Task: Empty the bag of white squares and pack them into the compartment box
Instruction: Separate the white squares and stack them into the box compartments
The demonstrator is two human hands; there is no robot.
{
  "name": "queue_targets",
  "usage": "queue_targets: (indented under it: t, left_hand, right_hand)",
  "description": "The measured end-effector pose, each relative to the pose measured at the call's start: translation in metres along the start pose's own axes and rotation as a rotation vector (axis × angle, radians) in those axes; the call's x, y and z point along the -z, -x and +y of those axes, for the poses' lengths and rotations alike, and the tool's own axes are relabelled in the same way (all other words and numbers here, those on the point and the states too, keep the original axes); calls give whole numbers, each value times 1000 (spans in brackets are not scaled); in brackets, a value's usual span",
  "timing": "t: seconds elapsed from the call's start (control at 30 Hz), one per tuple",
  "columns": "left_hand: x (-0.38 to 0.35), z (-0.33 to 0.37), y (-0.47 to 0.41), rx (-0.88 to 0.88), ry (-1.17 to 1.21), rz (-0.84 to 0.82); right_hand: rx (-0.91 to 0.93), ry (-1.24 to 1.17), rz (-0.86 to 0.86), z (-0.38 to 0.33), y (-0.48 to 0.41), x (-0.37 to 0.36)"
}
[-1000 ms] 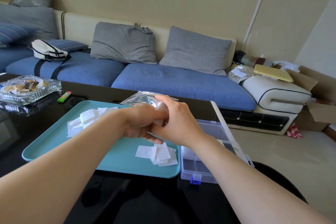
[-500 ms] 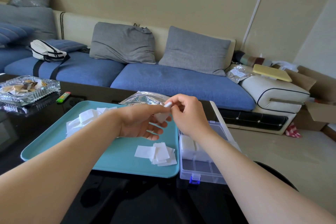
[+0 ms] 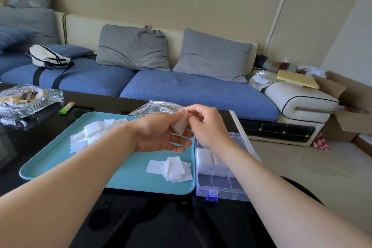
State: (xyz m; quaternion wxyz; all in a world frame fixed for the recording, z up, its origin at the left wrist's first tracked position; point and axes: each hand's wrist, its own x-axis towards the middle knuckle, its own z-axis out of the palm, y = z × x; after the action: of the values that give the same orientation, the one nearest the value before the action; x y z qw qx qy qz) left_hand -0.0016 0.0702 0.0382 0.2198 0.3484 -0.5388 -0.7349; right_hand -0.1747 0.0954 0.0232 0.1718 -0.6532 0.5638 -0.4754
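Black glossy worktop (image 3: 24, 143), sofa (image 3: 191, 90) behind it.

Far left: glass ashtray (image 3: 30, 99) holding scraps. Just right of it, a green lighter (image 3: 67, 108) flat on the worktop.

Teal tray (image 3: 60, 163) takes up the middle. On its far left part, a loose heap of white squares (image 3: 90, 133), overlapping and untidy.

Foil bag (image 3: 155, 107) lies at the tray's back edge, crumpled, partly hidden behind the hands.

Left hand (image 3: 159, 135) is raised above the tray, palm turned toward the right. Thumb and forefinger pinch the held squares (image 3: 181, 125); the other fingers are stretched out loosely below.

The held squares are white and tilted, clear of the tray, caught between both hands. Whether it is one piece or several I cannot tell.

Below them, on the tray's near right part, a small pile (image 3: 173, 169) of squares is fanned out flat.

Right hand (image 3: 209, 127): fingers curled, tips pinching the top edge of the held squares opposite the left thumb.

Clear compartment box (image 3: 221, 195) sits touching the tray's right edge, lid open, blue latch (image 3: 212, 195) at the front. Packed squares (image 3: 204, 159) fill middle compartments; the right forearm hides part of the box.
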Motion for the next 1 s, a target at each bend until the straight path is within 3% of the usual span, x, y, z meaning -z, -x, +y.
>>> queue_targets:
  t: [0.57, 0.77, 0.87, 1.0]
  left_hand:
    - [-29, -7, -14, -10, 36, -23]
    - [-42, -11, -16, 32, -21, -141]
    - [-53, -13, -23, 7, -166, -24]
    - [-64, -30, -41, -247, -787, 337]
  right_hand:
    - [41, -22, -214, 1, 23, 37]
    - [-68, -96, -68, 8, 24, 57]
    - [-167, -107, 3, 13, 23, 72]
    - [-249, 138, 110, 30, 23, 96]
